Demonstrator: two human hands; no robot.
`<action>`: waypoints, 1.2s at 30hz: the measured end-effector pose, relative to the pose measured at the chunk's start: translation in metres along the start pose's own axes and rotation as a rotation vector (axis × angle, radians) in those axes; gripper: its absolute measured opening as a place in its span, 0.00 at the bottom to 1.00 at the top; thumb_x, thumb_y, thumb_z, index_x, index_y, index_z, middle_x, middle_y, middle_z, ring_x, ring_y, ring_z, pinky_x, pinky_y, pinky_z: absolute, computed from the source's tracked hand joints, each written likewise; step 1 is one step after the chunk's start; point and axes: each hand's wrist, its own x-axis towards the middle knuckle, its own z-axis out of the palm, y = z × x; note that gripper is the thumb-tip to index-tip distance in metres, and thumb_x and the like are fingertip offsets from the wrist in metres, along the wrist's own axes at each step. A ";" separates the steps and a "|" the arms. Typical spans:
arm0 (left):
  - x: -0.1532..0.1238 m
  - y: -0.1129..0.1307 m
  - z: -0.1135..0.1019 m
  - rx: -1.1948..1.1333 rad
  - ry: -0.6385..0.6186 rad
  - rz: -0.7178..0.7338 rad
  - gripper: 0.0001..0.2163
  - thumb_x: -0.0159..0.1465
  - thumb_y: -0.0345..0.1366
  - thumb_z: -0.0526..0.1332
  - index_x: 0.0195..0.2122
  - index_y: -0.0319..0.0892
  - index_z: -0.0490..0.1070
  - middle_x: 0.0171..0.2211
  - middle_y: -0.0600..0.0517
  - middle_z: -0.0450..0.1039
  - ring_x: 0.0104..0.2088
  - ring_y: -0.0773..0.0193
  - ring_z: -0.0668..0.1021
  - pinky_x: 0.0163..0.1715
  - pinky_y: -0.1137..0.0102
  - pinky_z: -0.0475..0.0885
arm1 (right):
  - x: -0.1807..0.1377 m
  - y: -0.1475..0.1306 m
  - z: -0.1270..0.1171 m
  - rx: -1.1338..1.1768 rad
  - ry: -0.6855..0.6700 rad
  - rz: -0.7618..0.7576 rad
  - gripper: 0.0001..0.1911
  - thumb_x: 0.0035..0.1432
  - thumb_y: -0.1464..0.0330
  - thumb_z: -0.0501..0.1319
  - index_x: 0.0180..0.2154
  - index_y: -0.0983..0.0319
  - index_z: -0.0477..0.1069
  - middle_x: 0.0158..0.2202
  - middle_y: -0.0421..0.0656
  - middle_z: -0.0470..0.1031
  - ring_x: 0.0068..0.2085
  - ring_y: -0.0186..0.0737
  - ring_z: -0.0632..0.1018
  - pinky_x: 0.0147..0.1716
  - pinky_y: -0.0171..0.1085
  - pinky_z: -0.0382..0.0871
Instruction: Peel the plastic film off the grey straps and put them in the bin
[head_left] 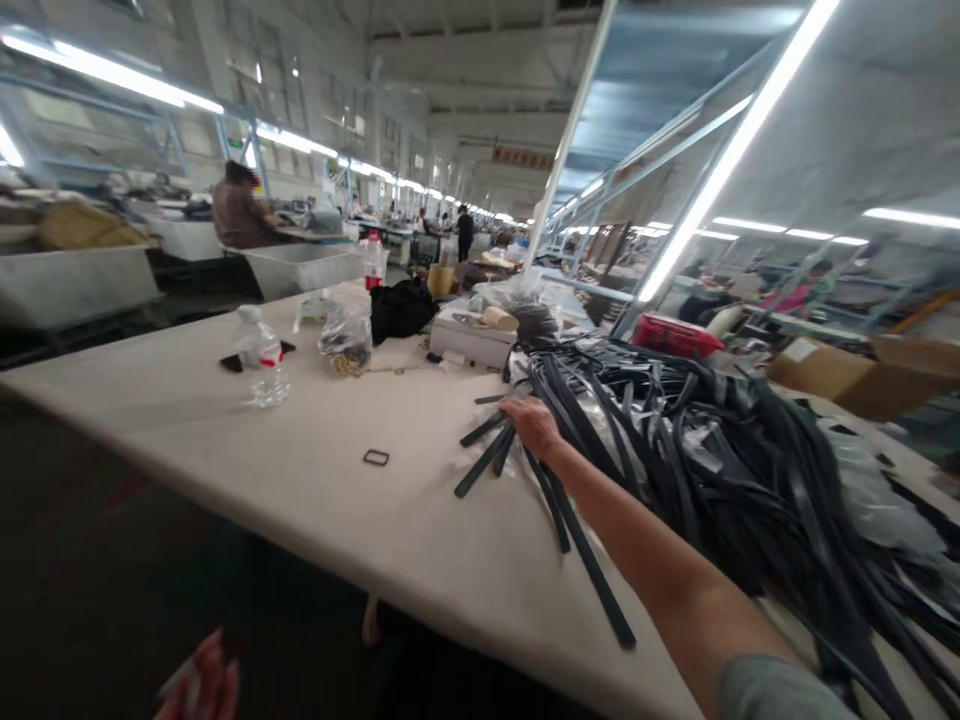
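My right hand (531,424) reaches forward over the table, its fingers closed around the ends of some flat black strips (480,470). Beside that hand and forearm lies a large tangled heap of long black strips (720,450), with clear plastic among them. My left hand (201,682) is low at the bottom left, off the table's front edge. Its fingers are blurred and partly cut off by the frame, so their grip is unclear. A dark rectangular ring buckle (376,457) lies flat on the table, left of my right hand.
On the pale table (322,480) stand a clear water bottle (264,360), a plastic bag of small brass-coloured parts (346,345) and a white box (472,338). Black cloth (403,308) lies behind. A cardboard box (862,375) is at right. Other people work farther off.
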 end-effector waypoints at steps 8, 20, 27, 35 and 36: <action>-0.020 -0.035 0.011 -0.486 -0.172 -0.389 0.05 0.66 0.33 0.61 0.33 0.44 0.76 0.32 0.54 0.80 0.33 0.67 0.82 0.44 0.65 0.76 | -0.077 -0.108 -0.056 0.782 0.229 -0.102 0.15 0.68 0.62 0.52 0.40 0.59 0.76 0.37 0.44 0.81 0.40 0.42 0.80 0.47 0.43 0.69; -0.061 -0.025 0.031 -0.619 -0.318 -0.287 0.04 0.63 0.34 0.64 0.37 0.41 0.76 0.42 0.50 0.79 0.41 0.63 0.80 0.42 0.69 0.75 | -0.135 -0.264 -0.015 1.436 -0.653 0.140 0.23 0.53 0.52 0.63 0.42 0.64 0.76 0.19 0.35 0.67 0.17 0.29 0.63 0.17 0.31 0.56; -0.067 -0.037 0.032 -0.514 -0.427 -0.227 0.15 0.57 0.40 0.70 0.42 0.39 0.78 0.43 0.47 0.80 0.41 0.61 0.80 0.42 0.68 0.75 | -0.138 -0.275 -0.007 1.253 -0.426 0.015 0.12 0.58 0.62 0.59 0.27 0.62 0.72 0.22 0.38 0.73 0.25 0.35 0.73 0.28 0.33 0.67; -0.059 -0.041 0.023 -0.352 -0.403 -0.175 0.16 0.50 0.40 0.75 0.35 0.35 0.80 0.36 0.47 0.81 0.36 0.63 0.80 0.39 0.71 0.74 | -0.149 -0.267 0.000 1.236 -0.423 -0.157 0.11 0.64 0.60 0.56 0.38 0.61 0.72 0.33 0.41 0.78 0.29 0.35 0.76 0.31 0.32 0.70; -0.056 -0.041 0.021 -0.361 -0.360 -0.183 0.15 0.51 0.40 0.75 0.35 0.36 0.79 0.35 0.47 0.81 0.35 0.63 0.80 0.38 0.71 0.74 | -0.151 -0.265 -0.002 1.258 -0.431 -0.156 0.13 0.65 0.60 0.55 0.40 0.61 0.71 0.33 0.40 0.78 0.25 0.33 0.75 0.29 0.32 0.69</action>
